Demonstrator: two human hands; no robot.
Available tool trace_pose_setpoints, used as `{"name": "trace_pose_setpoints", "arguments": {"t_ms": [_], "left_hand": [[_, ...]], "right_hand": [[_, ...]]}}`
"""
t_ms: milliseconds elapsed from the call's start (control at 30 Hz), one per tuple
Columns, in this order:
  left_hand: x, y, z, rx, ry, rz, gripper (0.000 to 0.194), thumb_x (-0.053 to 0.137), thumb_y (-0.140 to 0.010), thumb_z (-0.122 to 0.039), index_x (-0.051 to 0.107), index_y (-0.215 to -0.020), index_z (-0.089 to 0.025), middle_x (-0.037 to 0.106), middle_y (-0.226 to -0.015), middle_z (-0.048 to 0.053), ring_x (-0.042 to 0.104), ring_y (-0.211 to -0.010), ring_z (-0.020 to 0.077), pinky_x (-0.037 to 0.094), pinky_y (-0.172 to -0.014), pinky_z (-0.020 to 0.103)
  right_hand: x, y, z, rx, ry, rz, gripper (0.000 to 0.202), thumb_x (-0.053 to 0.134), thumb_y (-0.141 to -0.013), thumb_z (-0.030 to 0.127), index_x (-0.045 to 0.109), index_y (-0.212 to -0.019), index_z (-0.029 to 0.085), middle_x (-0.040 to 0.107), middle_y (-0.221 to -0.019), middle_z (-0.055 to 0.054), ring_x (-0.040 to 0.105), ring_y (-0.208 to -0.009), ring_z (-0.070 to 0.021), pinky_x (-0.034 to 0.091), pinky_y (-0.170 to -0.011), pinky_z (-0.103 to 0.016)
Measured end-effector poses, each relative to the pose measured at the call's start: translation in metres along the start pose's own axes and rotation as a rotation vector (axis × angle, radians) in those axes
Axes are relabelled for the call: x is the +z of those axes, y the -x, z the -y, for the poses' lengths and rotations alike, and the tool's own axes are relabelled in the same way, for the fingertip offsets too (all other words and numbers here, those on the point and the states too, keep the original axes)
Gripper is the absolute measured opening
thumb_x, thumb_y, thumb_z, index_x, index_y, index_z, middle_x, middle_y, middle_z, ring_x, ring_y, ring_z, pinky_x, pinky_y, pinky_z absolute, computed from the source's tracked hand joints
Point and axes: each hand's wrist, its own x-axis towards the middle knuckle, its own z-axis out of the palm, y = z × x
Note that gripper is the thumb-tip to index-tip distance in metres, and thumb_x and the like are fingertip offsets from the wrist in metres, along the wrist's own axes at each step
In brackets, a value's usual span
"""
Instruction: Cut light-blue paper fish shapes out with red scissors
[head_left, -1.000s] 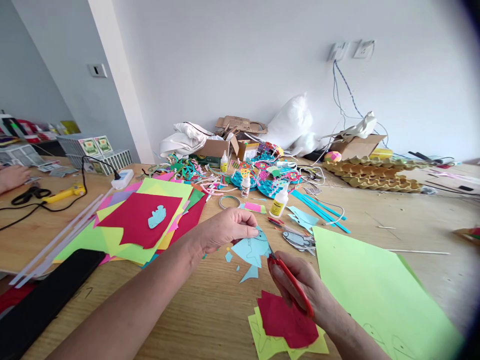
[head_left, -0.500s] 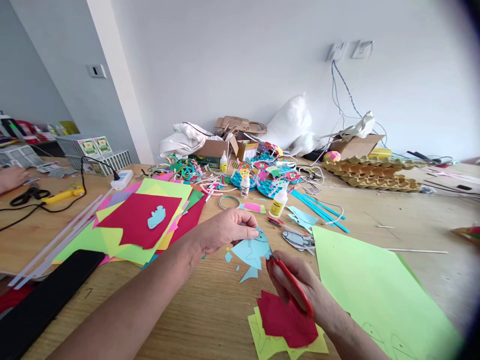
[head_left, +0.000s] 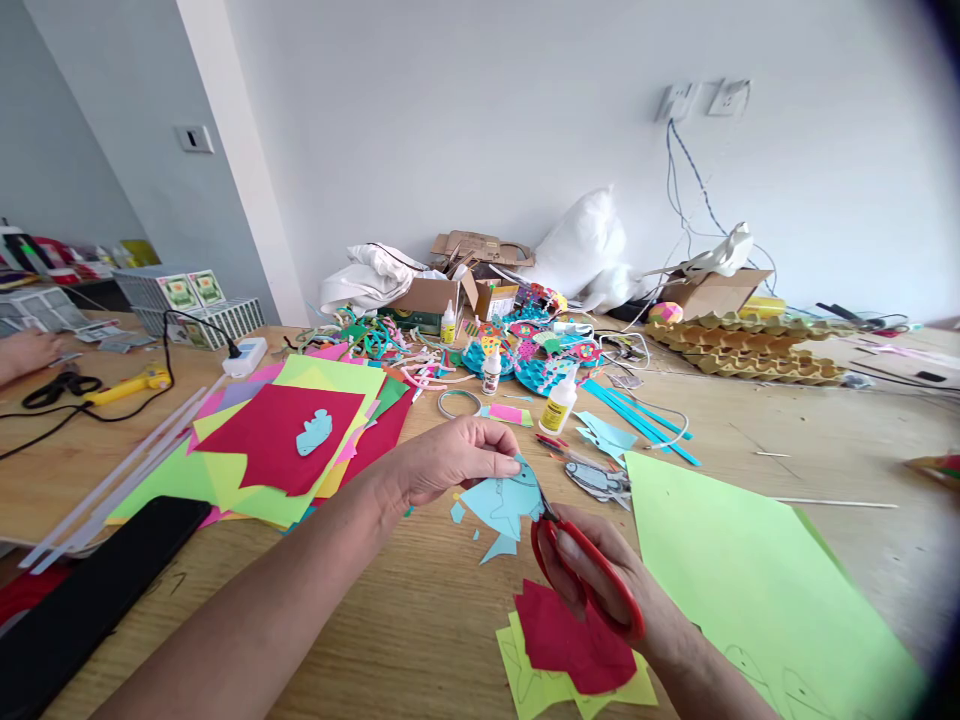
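A light blue piece of paper (head_left: 501,503) with a fish drawn on it is pinched between the thumb and fingers of my left hand (head_left: 480,452). My right hand (head_left: 611,565) grips red-handled scissors (head_left: 624,608), whose blades meet the paper's right edge. Small blue offcuts (head_left: 499,547) lie on the table just below the paper. Nearer to me, red paper (head_left: 574,640) rests on yellow paper (head_left: 517,665) that carries pencil outlines. A grey fish cutout (head_left: 596,480) lies to the right of the blue paper.
Coloured sheets (head_left: 277,435) with a blue fish cutout (head_left: 315,432) are piled at left, beside a black phone-like slab (head_left: 112,590). Glue bottles (head_left: 557,403) stand ahead. A large green sheet (head_left: 735,550) lies at right. Egg trays (head_left: 750,348) and boxes line the wall. Another person's hand (head_left: 34,352) shows far left.
The scissor handles have spread wider and shifted slightly right, with my right hand opening along with them. My left hand and the blue paper stay nearly in place.
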Motion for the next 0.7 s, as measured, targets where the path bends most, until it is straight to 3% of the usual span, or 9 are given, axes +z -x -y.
{"name": "trace_pose_setpoints", "arguments": {"t_ms": [467,700], "left_hand": [[0.0013,-0.0010,0.0002,-0.004,-0.044,-0.019,0.019,0.069,-0.067,-0.028,0.056,-0.069,-0.014,0.051,-0.056,-0.005,0.042,-0.046,0.0041,0.027,-0.043,0.017],[0.0003,-0.0019,0.0009,-0.006,-0.040,-0.027,0.018,0.068,-0.068,-0.027,0.055,-0.068,-0.014,0.049,-0.054,-0.006,0.040,-0.044,0.0035,0.027,-0.042,0.016]], "right_hand": [[0.0031,0.0000,0.0078,0.051,0.132,-0.051,0.048,0.042,-0.086,0.064,0.038,-0.062,0.022,0.039,-0.049,0.006,0.034,-0.047,-0.0108,0.026,-0.047,-0.024],[0.0020,-0.0008,0.0044,0.012,0.365,-0.119,0.046,0.037,-0.088,0.062,0.036,-0.063,0.024,0.043,-0.047,0.006,0.037,-0.042,-0.0110,0.026,-0.042,-0.025]]}}
